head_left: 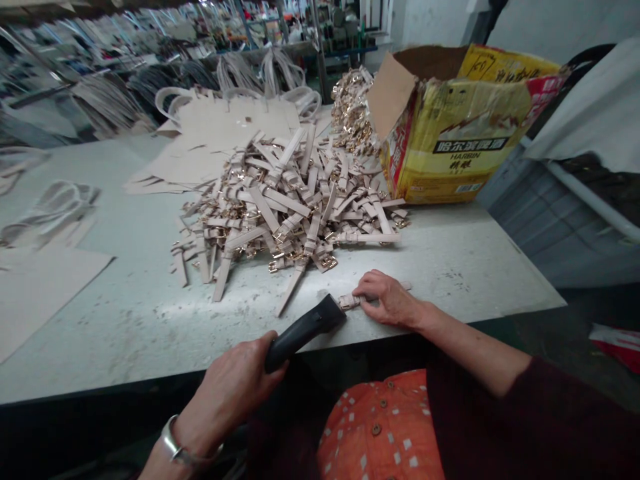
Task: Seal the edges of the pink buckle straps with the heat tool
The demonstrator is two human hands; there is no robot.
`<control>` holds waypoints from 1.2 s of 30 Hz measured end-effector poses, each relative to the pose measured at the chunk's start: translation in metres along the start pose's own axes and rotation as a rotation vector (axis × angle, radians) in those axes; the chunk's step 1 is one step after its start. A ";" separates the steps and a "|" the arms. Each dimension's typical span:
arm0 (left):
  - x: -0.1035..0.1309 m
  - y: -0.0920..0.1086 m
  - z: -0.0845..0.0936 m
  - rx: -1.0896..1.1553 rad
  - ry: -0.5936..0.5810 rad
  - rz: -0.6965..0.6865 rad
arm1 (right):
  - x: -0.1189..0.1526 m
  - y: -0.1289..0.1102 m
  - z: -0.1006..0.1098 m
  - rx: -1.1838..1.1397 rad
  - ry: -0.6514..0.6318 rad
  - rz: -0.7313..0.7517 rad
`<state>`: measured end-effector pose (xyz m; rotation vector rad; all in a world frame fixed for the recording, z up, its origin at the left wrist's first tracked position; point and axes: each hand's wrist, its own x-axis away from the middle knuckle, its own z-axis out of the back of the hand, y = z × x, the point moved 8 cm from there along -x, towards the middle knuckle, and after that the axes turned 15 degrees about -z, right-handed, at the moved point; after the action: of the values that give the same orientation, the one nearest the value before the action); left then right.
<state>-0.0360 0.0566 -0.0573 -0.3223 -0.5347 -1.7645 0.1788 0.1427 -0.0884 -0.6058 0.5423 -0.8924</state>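
Note:
My left hand (pixel 245 373) is wrapped around the grip of a black handheld tool (pixel 305 327) with a wide head. The tool's head is close to the buckle end of a pale beige buckle strap (pixel 349 302) lying near the table's front edge. The fingers of my right hand (pixel 387 298) are closed on that strap and press it to the tabletop; part of it is hidden under them, and its tail shows beyond the hand. Just behind both hands rises a large heap of similar buckle straps (pixel 285 207) with gold-coloured buckles.
A yellow cardboard box (pixel 455 147) stands open at the back right of the table (pixel 150 320). Beside it lies a pile of gold-buckled pieces (pixel 353 110). Flat beige panels (pixel 235 123) with looped handles are stacked behind the heap; another panel (pixel 50 283) lies at left.

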 end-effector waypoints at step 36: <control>0.010 -0.006 0.001 0.043 0.027 -0.004 | -0.007 -0.032 -0.030 0.348 -0.319 -0.080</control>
<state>-0.0443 0.0499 -0.0532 -0.2671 -0.5540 -1.7565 0.1380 0.1250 -0.0869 -0.4418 0.0714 -0.9180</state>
